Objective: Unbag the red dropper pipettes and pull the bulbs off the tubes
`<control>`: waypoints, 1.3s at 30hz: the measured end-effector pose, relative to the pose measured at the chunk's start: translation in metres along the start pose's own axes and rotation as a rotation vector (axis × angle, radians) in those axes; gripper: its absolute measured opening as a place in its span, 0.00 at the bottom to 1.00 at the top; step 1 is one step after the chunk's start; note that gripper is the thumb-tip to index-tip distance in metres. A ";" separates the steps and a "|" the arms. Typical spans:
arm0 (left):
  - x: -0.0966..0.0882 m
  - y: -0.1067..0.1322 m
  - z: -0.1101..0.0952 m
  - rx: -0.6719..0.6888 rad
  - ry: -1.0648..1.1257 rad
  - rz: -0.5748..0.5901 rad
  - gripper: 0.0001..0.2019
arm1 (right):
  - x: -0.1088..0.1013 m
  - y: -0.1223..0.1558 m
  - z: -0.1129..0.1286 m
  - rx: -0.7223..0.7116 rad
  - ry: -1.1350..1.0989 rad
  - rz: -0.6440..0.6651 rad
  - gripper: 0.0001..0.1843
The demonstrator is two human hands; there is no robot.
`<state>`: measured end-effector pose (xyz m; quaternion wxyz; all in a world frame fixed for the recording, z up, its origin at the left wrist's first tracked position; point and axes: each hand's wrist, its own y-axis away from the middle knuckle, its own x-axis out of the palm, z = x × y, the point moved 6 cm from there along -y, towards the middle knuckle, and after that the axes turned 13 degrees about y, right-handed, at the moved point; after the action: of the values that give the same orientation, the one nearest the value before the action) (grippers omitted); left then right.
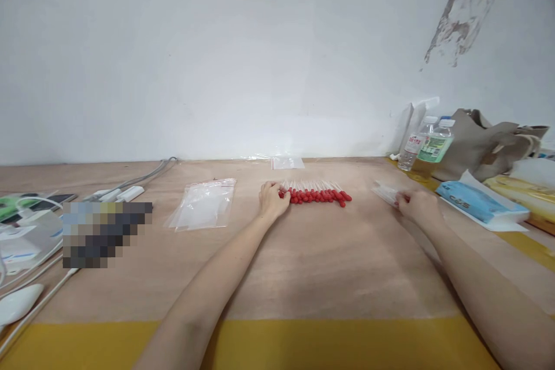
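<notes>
A row of white sticks with red tips (318,195) lies on the table, red ends toward me. At the row's left end is my left hand (274,199), its fingers curled in against the nearest sticks; their exact grip is partly hidden. Off to the right of the row, my right hand (418,208) is closed on the end of a clear plastic bag (385,192), which points toward the sticks. A small spot of red shows at the right fingertips. Flat on the table left of my left hand are clear zip bags (203,205) with a red line along the top.
Another small bag (288,163) lies by the wall. On the right are drink bottles (435,144), a grey handbag (485,144) and a blue tissue pack (483,201). White cables (41,263), a power strip (117,193) and a white mouse (19,303) occupy the left.
</notes>
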<state>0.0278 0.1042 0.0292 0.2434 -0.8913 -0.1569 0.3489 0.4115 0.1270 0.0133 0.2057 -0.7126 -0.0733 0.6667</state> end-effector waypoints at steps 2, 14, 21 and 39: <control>-0.001 0.003 -0.004 0.040 0.017 0.006 0.05 | -0.014 0.004 -0.006 0.062 -0.051 -0.128 0.14; -0.065 0.067 -0.005 0.271 0.124 0.077 0.14 | -0.062 0.068 0.140 -0.051 -1.298 0.157 0.22; -0.088 0.075 0.007 0.180 0.257 0.040 0.10 | -0.034 0.137 0.256 -0.131 -1.545 0.948 0.12; -0.057 0.091 -0.032 0.527 -0.011 0.509 0.17 | -0.032 0.137 0.240 -0.105 -1.468 1.077 0.25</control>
<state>0.0198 -0.0076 0.0314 0.3691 -0.8067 0.1639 0.4314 0.1499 0.0381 -0.0173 -0.2646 -0.0557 0.1267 0.9544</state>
